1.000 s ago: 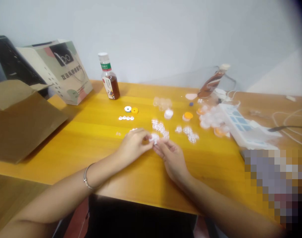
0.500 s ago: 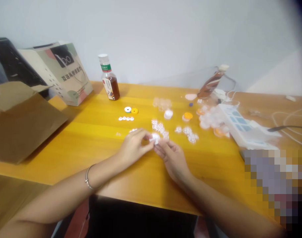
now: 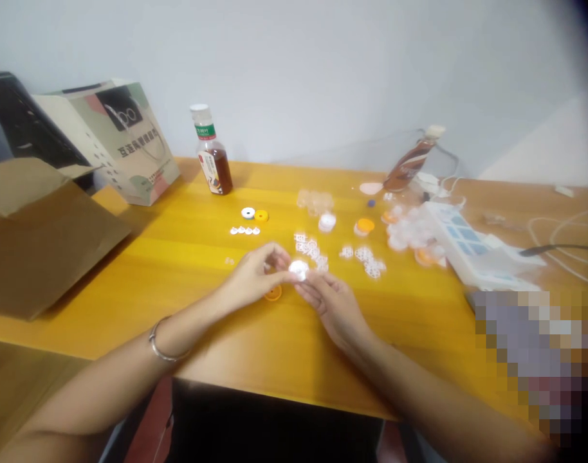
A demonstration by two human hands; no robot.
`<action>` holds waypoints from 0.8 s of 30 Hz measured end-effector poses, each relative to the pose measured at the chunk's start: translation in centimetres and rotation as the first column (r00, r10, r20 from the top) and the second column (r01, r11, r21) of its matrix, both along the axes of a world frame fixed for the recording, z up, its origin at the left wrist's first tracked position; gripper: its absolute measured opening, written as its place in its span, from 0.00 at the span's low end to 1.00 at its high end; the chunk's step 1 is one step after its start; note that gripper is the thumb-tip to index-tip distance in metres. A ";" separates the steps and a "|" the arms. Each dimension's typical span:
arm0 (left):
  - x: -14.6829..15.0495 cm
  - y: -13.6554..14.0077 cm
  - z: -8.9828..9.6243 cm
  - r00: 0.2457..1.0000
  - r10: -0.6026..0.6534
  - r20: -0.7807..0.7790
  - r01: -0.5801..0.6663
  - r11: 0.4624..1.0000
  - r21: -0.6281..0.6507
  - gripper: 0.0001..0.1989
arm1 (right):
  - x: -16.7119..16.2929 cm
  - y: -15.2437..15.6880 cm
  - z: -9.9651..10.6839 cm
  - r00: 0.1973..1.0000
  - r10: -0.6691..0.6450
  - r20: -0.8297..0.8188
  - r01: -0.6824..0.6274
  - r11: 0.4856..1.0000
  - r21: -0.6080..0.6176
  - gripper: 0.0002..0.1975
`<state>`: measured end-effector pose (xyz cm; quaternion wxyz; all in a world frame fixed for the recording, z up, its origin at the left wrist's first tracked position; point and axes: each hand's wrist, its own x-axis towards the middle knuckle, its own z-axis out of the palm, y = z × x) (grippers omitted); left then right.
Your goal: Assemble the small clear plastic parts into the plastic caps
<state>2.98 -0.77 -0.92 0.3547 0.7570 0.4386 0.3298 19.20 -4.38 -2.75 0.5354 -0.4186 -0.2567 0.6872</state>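
A small white round piece [image 3: 298,271] is held up over the table between my two hands. My right hand [image 3: 339,312] pinches its right side, thumb on top and fingers curled beneath. On the other side, the thumb and forefinger of my left hand [image 3: 255,275] close on its left edge. An orange ring-shaped piece [image 3: 273,294] lies on the table just below my left hand, partly covered by it. Beyond my hands is a cluster of white openwork pieces [image 3: 313,248], and more such pieces [image 3: 370,262] lie to the right. A row of small white parts [image 3: 244,231] sits farther left.
White and yellow discs [image 3: 261,216], a white round stack [image 3: 327,222] and an orange-topped one [image 3: 365,226] stand farther back. Two drink bottles, left [image 3: 214,161] and right [image 3: 410,161], are near the wall. A cardboard box [image 3: 47,238], paper bag [image 3: 130,141] and white tray [image 3: 460,241] flank the table.
My left hand has shifted slightly left and its fingers have loosened a little, showing more of the white piece. The orange ring has come into view below it. My right hand stays nearly still.
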 end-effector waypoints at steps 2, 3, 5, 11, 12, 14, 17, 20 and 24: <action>-1.2 -0.2 1.1 0.981 -0.076 -0.181 0.096 0.990 0.104 0.10 | 0.1 0.2 0.0 1.000 -0.018 -0.005 0.018 1.000 -0.005 0.07; -1.7 -0.3 1.5 0.948 -0.145 -0.284 0.187 0.974 0.127 0.11 | 0.2 0.2 0.0 1.000 -0.028 -0.009 0.028 1.000 -0.004 0.07; -2.5 -0.5 1.8 0.869 -0.218 -0.444 0.310 0.940 0.146 0.15 | 0.3 0.4 0.0 0.999 -0.044 -0.011 0.044 0.999 -0.003 0.07; -3.0 -0.1 1.7 0.874 -0.354 -0.332 0.378 0.926 0.008 0.12 | 0.4 0.5 0.1 0.999 -0.047 -0.002 0.047 0.999 0.008 0.08; -3.0 0.1 1.9 0.900 -0.379 -0.214 0.379 0.925 -0.042 0.13 | 0.4 0.4 0.1 0.999 -0.040 0.001 0.040 0.999 0.011 0.08; -3.0 0.4 2.2 0.920 -0.392 0.023 0.392 0.911 -0.130 0.13 | 0.3 0.3 0.2 1.000 -0.023 0.013 0.022 1.000 0.019 0.08; -2.7 0.5 2.4 0.908 -0.366 0.207 0.402 0.898 -0.177 0.13 | 0.2 0.1 0.4 1.000 -0.001 0.018 0.001 1.000 0.018 0.07; -2.4 0.4 2.2 0.917 -0.346 0.198 0.371 0.923 -0.107 0.16 | 0.2 0.0 0.5 1.000 0.011 0.004 -0.011 1.000 0.015 0.06; -2.2 0.5 1.7 0.961 -0.275 -0.010 0.274 0.956 0.105 0.20 | 0.2 0.0 0.6 1.000 0.021 0.015 -0.022 1.000 0.018 0.07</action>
